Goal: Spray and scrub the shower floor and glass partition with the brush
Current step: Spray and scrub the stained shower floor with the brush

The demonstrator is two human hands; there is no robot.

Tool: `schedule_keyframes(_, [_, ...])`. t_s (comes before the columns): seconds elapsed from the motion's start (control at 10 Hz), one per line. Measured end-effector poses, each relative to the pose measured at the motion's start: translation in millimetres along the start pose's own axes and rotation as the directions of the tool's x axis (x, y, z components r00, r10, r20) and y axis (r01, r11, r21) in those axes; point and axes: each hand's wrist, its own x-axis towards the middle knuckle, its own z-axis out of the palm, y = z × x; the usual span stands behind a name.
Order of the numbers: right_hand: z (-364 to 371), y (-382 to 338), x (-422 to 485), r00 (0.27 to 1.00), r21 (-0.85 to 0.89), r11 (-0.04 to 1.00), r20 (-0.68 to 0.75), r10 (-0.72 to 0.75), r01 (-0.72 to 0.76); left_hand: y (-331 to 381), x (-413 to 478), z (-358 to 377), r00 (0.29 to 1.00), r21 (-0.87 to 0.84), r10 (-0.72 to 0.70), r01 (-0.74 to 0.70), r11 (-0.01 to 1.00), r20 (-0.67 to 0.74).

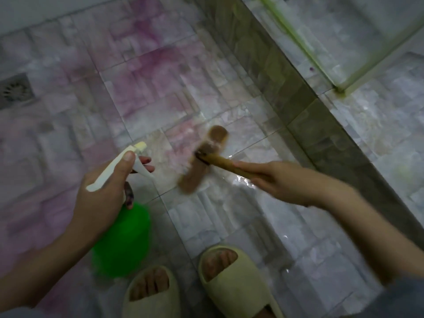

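Slippers: a pair of pale slippers (231,276) was worn nearest the camera, below both grips, on wet tile.
Spray bottle: the green spray bottle (124,242) was hung under the left grip, its body just above the left slipper.
Left hand: the left hand (101,193) was wrapped round the bottle's neck. The thumb was laid on top of the white trigger head (110,171) and two fingertips were seen in front of the trigger. Whether the trigger was squeezed could not be told.
Right hand: the right hand (282,180) was closed round the wooden handle (220,162), with the forefinger laid straight along it.
Brush: the wooden scrubbing brush (202,164) was set beyond the right grip, between the two hands. Its head was down on the tiles and smeared by blur.
Shower floor: the shower floor (229,226) was glossy with wet around and behind the brush head.
Pink stain: a pink stain (142,72) was spread beyond the brush, well ahead of both grips.
Stone curb: a dark stone curb (298,95) was run diagonally past the outer side of the right grip.
Drain: a drain (15,90) was set far out beyond the left grip.
Glass partition: the glass partition (296,40) was marked by a greenish edge beyond the curb, well apart from the brush.
Step in hand: floor scrubbing was judged under way, with the glass not yet reached.
Next move: the brush would need to be worked outward onto the pink patch, with the nozzle aimed ahead of it.
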Motion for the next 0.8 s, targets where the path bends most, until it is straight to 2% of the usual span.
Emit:
schedule_keyframes(0.1, [-33, 0, -20, 0.99, -0.003, 0.996, 0.115, 0.085, -0.085, 20, -4, -5, 0.997, -0.101, 0.04, -0.047, 0.994, -0.067])
schedule_keyframes(0.2, [-11, -30, 55, 0.999, 0.012, 1.0, -0.047, 0.013, -0.013, 22, 2, -10, 0.994, -0.156, 0.037, -0.053, 0.986, -0.103])
schedule_keyframes(0.3, [-22, -39, 102, 0.99, -0.004, 0.999, -0.132, -0.042, 0.042, 20, 12, -14, 0.985, -0.212, 0.012, -0.049, 0.976, -0.17])
schedule_keyframes(0.4, [-53, -12, 74, 0.999, -0.026, 0.999, 0.028, 0.028, -0.027, 29, 21, -20, 0.98, -0.207, 0.0, -0.043, 0.978, -0.2])
schedule_keyframes(0.5, [-58, -35, 87, 0.998, -0.017, 0.998, 0.001, 0.069, -0.069, 35, 31, -30, 0.97, -0.162, 0.018, -0.059, 0.985, -0.242])
schedule_keyframes(0.6, [-62, -74, 166, 0.985, -0.072, 0.994, -0.146, -0.086, 0.076, 32, 40, -37, 0.964, -0.176, 0.051, -0.1, 0.979, -0.261])
schedule_keyframes(0.7, [-93, -69, 174, 0.987, -0.074, 0.992, -0.111, -0.113, 0.105, 29, 48, -46, 0.96, -0.165, 0.072, -0.12, 0.979, -0.271])
schedule_keyframes(0.8, [-113, -43, 138, 0.999, 0.045, 0.998, -0.003, 0.044, -0.044, 35, 52, -59, 0.956, -0.187, 0.046, -0.104, 0.977, -0.291])
